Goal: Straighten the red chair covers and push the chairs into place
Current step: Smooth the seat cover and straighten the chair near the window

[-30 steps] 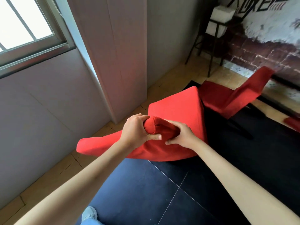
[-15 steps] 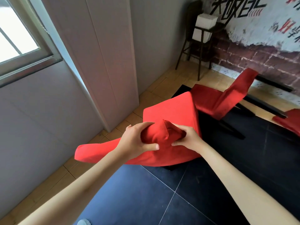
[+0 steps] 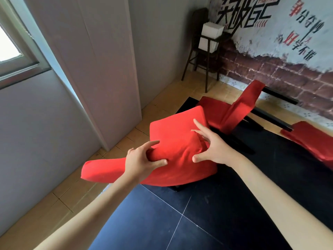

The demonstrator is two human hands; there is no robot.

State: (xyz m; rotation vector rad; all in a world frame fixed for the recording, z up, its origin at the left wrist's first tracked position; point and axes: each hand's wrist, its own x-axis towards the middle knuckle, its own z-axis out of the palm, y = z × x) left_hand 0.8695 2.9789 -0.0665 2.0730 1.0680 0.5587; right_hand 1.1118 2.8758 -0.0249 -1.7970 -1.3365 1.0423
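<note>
Gripping a bunched fold of the near red chair cover, your left hand is holding; your right hand (fingers spread) is touching it.

Bare red cover beyond fingers; second covered chair blocks further right (dark floor below wrists free).

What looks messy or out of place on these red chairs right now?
The near chair's cover is bunched into a fold where the left hand grips it and the right hand spreads over it. The next chair stands angled with its back tilted, not pushed in.
</note>
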